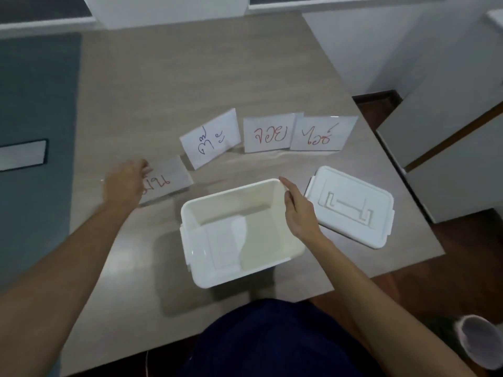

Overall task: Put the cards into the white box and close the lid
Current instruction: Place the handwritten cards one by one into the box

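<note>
- White box: smooth plastic, rectangular w/ rounded corners, open top, latch tab on its left rim; sits near front edge of surface, which is matte grey-beige w/ faint wood grain. One flat white sheet seems to lie inside on the box floor.
- Lid: same white plastic, rounded rectangle, moulded handle recess on top; lies flat just right of box, apart from it.
- Cards: glossy white rectangles w/ handwritten script. Blue-ink card tilted, red-ink card and second red-ink card side by side, edges overlapping, in a row beyond the box.
- Fourth card: red ink, flat on surface, left of box.
- Left hand: arm stretched fwd, palm down, fingers curled onto that card's left edge; can't tell if it's pinched or just touched.
- Right hand: edge-on over box's right rim, fingers straight, loosely together, holding nothing.
</note>
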`<action>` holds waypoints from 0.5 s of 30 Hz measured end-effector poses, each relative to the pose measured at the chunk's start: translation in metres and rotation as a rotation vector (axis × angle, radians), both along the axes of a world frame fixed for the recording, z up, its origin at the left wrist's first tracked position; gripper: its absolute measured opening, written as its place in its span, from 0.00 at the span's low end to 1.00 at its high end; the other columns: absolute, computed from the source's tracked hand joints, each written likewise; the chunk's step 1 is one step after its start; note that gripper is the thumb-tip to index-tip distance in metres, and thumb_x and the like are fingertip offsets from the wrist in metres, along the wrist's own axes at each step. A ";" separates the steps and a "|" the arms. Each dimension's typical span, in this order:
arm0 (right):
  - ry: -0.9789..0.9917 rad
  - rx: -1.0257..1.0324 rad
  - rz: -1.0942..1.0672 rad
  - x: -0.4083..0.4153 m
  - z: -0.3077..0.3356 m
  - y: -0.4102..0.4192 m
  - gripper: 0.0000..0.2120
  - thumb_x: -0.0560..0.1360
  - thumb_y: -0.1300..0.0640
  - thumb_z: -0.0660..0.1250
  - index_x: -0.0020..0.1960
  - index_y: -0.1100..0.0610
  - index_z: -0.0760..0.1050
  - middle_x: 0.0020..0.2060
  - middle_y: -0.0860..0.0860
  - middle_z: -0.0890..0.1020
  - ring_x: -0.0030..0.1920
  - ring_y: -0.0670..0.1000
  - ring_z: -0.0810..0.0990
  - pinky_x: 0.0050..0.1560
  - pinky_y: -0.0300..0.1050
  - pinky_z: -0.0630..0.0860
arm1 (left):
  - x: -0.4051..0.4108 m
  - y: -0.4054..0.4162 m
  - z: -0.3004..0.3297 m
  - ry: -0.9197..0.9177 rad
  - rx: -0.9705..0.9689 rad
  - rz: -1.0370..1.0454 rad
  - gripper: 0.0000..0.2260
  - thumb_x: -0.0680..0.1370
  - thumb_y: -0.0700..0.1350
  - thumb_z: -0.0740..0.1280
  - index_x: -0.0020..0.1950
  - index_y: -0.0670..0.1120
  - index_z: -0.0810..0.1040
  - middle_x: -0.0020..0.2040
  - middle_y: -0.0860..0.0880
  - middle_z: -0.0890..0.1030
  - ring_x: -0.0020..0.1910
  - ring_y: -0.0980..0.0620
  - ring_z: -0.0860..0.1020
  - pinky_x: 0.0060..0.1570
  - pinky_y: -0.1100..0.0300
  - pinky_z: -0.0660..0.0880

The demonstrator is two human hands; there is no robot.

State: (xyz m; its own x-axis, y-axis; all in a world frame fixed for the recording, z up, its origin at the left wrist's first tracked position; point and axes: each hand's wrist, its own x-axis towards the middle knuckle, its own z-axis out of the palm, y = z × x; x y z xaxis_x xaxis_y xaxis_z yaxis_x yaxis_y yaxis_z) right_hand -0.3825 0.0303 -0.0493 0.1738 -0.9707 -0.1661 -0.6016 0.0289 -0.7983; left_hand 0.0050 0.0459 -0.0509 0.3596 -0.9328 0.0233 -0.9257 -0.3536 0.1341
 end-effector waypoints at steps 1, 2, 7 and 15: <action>-0.009 -0.005 0.001 0.000 -0.002 -0.002 0.19 0.84 0.57 0.51 0.73 0.49 0.66 0.51 0.49 0.80 0.46 0.45 0.77 0.49 0.35 0.71 | -0.002 0.003 0.003 -0.003 -0.040 -0.008 0.06 0.76 0.36 0.67 0.52 0.40 0.78 0.46 0.34 0.79 0.46 0.33 0.79 0.41 0.43 0.75; -0.023 -0.009 0.003 0.001 -0.004 -0.006 0.19 0.84 0.57 0.50 0.73 0.48 0.65 0.58 0.52 0.80 0.52 0.50 0.78 0.55 0.41 0.73 | -0.004 0.005 0.009 -0.010 -0.081 -0.015 0.07 0.75 0.35 0.67 0.52 0.39 0.78 0.46 0.34 0.78 0.46 0.33 0.78 0.41 0.42 0.75; -0.046 -0.031 0.003 0.007 -0.008 -0.016 0.19 0.84 0.58 0.51 0.73 0.50 0.66 0.63 0.53 0.78 0.60 0.54 0.77 0.57 0.41 0.69 | -0.029 0.008 0.058 -0.061 -0.324 -0.039 0.10 0.81 0.44 0.57 0.49 0.40 0.76 0.43 0.37 0.77 0.42 0.36 0.76 0.37 0.44 0.71; -0.198 0.081 -0.010 0.007 -0.008 -0.027 0.19 0.84 0.56 0.51 0.73 0.48 0.66 0.68 0.48 0.74 0.65 0.48 0.72 0.63 0.39 0.64 | -0.134 0.022 0.106 -0.041 -0.432 -0.186 0.10 0.80 0.45 0.59 0.45 0.42 0.77 0.39 0.42 0.78 0.38 0.41 0.75 0.34 0.53 0.67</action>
